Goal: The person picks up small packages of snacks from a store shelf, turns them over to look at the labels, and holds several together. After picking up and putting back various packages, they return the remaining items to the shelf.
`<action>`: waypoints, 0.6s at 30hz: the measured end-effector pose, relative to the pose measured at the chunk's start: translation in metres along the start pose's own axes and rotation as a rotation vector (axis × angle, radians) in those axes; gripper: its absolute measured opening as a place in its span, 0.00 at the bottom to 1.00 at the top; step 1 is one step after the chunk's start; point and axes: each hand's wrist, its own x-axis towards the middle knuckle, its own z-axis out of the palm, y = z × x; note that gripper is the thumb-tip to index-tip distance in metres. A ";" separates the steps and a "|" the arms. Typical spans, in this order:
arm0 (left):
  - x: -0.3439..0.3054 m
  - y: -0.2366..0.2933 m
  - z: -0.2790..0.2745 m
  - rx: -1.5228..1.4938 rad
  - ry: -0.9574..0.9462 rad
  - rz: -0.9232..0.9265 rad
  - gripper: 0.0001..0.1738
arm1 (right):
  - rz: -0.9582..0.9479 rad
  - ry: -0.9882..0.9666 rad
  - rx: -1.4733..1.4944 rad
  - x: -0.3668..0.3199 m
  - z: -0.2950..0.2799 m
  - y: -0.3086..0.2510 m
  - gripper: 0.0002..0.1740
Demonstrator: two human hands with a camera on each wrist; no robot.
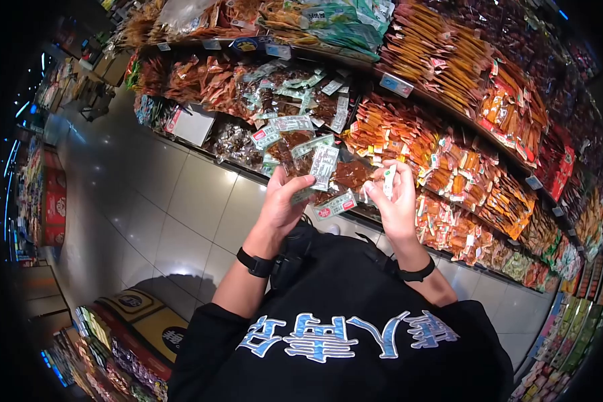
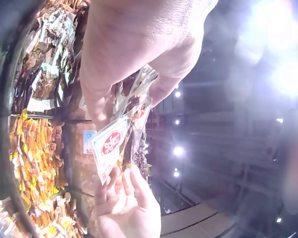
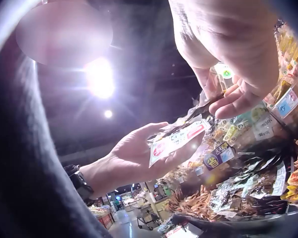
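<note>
hands (image 1: 285, 204) grip glossy packets (image 1: 296, 142), brown contents (image 1: 352, 174) perhaps meat, partly hidden by labels (image 1: 323, 167).

Clear plastic packets (image 1: 323, 167) of glossy dark-brown food, pale green-and-white labels with red logos, unevenly fanned and overlapping, labels at differing angles, held up between left hand (image 1: 287, 201) and right hand (image 1: 398, 204)

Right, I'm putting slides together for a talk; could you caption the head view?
A left hand and right hand hold clear packets before rows of packaged goods.
</note>
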 end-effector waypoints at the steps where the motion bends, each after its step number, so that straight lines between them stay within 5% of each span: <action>1: 0.000 0.003 0.000 -0.018 0.001 0.008 0.26 | 0.031 -0.022 0.038 -0.001 0.001 -0.005 0.19; 4: 0.004 0.009 -0.015 -0.074 -0.071 0.002 0.25 | 0.181 -0.096 0.147 -0.003 -0.006 -0.015 0.13; 12: 0.002 0.022 -0.015 -0.148 -0.072 0.019 0.18 | 0.322 -0.394 0.230 -0.004 -0.008 -0.033 0.24; 18: 0.005 0.020 -0.025 -0.216 -0.057 0.010 0.19 | 0.324 -0.305 0.276 -0.008 -0.008 -0.034 0.21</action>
